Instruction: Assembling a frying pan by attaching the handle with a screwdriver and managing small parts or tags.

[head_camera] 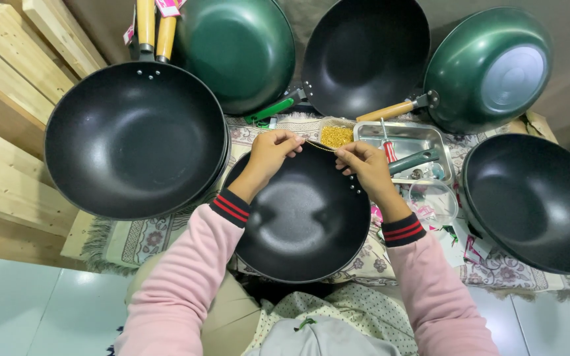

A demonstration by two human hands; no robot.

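Left hand [270, 153] and right hand [364, 166] pinch a thin gold strip [319, 146] — stretched taut — above the black wok [298, 221].

Counting four black non-stick round woks with dark insides facing up: one large at the left [133, 140], one in the middle [305, 221], one at the back [365, 54], one at the right [537, 204]. Counting two dark green round metal woks: one at the back left [240, 49], one turned over at the back right [489, 69]. Counting three pale wooden wok handles: two side by side at the top left [155, 26], one at the back right [385, 111]. Counting one green plastic handle [270, 109]. Counting one shallow rectangular steel tray [409, 137], one red-handled screwdriver [388, 148], one heap of small brass-coloured screws [336, 136], one patterned fringed cloth [133, 240]. Counting two hands, left hand [273, 150] and right hand [363, 165], pinching one thin brass-coloured strip [320, 146].
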